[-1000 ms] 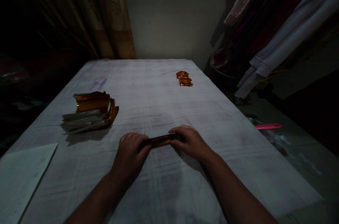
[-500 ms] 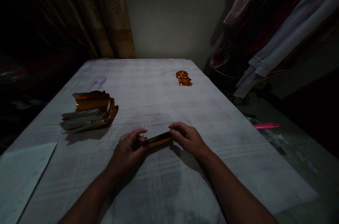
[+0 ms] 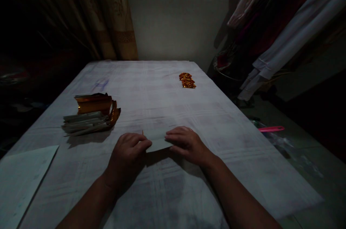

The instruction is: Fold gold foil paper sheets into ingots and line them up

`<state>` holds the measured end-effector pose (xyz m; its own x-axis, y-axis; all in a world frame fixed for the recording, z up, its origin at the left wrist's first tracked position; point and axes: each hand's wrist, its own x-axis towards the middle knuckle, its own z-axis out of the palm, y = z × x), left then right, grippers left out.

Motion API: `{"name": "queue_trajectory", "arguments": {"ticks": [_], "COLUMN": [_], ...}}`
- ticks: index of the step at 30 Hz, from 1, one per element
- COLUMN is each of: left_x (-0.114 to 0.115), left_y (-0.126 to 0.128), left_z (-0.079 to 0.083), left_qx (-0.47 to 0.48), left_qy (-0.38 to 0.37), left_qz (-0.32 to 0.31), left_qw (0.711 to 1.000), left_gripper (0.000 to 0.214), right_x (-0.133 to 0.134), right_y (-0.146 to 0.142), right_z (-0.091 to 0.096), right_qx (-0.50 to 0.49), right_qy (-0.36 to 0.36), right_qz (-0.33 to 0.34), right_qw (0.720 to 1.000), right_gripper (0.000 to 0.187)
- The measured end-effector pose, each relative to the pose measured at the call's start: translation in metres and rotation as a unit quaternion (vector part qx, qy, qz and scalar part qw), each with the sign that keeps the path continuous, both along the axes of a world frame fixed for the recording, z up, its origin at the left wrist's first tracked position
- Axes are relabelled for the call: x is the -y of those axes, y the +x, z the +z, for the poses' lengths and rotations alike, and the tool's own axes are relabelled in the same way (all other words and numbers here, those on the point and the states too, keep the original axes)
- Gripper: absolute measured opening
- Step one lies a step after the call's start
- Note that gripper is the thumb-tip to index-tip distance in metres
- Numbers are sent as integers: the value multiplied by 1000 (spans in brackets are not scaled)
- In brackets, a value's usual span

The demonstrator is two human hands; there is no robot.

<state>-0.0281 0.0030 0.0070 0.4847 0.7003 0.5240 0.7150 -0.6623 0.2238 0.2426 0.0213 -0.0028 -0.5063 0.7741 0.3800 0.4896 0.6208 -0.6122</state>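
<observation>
My left hand [image 3: 129, 154] and my right hand [image 3: 186, 144] both pinch a small folded paper sheet [image 3: 157, 142] just above the white-covered table [image 3: 167, 106]. The paper shows its pale white side towards me, with a sliver of gold foil at its upper left corner. My left fingers grip its left end and my right fingers its right end. To the left lies a stack of gold-foil papers [image 3: 92, 113], the top ones curled up. A small heap of folded gold pieces [image 3: 187, 80] lies far across the table.
A pale sheet [image 3: 18, 182] lies at the near left corner. A curtain [image 3: 113, 16] hangs behind the table. Clothes [image 3: 275, 34] hang at the right. A pink-handled object [image 3: 271, 128] rests on the floor beside the table's right edge.
The paper was a narrow gold strip held edge-on; now its pale face is turned towards me and it looks wider. Both hands moved slightly closer together.
</observation>
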Motion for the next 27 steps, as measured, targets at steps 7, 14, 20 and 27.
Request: {"name": "queue_trajectory", "arguments": {"ticks": [7,14,20,27], "left_x": [14,32,28,15], "left_y": [-4,18,15,13], "left_z": [8,7,0,-4], "left_qx": [-88,-102,-52,-19], "left_qy": [-88,-124,-127,-180], "left_qz": [-36,7,16,103], "left_qw": [992,987,990,978], "left_gripper": [25,22,23,24], "right_x": [7,13,10,4], "right_y": [-4,-6,-1,-15], "right_z": [2,5,-3,-14], "right_qx": [129,143,119,82], "right_qy": [16,24,33,-11], "right_qz": [24,17,-14,-139], "right_qw": [991,989,992,987], "right_gripper": [39,31,18,12]}}
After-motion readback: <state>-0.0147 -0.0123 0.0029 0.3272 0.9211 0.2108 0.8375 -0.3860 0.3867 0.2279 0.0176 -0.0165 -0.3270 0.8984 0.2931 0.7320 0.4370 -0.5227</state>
